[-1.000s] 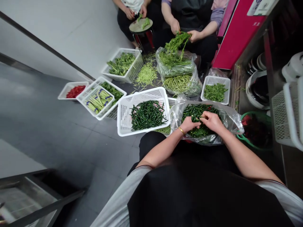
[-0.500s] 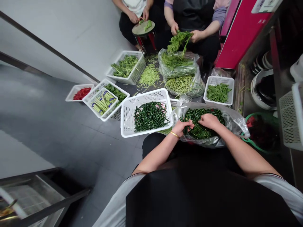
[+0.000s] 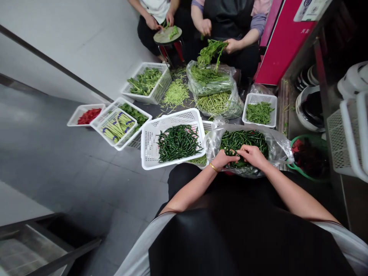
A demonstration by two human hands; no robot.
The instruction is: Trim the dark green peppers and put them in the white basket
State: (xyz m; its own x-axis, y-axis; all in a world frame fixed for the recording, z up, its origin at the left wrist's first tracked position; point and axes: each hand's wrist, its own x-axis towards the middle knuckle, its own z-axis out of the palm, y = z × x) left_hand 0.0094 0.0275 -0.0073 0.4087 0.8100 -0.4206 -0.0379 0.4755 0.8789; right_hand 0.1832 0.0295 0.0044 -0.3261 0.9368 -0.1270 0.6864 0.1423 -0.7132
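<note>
A clear plastic bag (image 3: 279, 142) full of thin dark green chili peppers (image 3: 244, 138) stands open in front of me. Over its near side, my left hand (image 3: 222, 160) is closed around a few of these chilies. My right hand (image 3: 253, 155) meets it with thumb and finger pinched at the left hand's fingertips, at the end of a chili; the exact grip is too small to make out. Left of the bag, a white perforated basket (image 3: 144, 155) holds a heap of the same green chilies (image 3: 179, 143).
Beyond the bag, a co-worker's hand (image 3: 233, 46) holds leafy greens above another plastic bag (image 3: 237, 100). A second person works at a round stool (image 3: 165, 37). Left are baskets of greens (image 3: 145, 82), bundled stems (image 3: 119, 126) and red peppers (image 3: 89, 116). A green basin (image 3: 299, 173) sits right.
My right hand has moved left and down from the chilies in the bag to meet my left hand. The view has shifted slightly. The co-worker's hands have moved apart.
</note>
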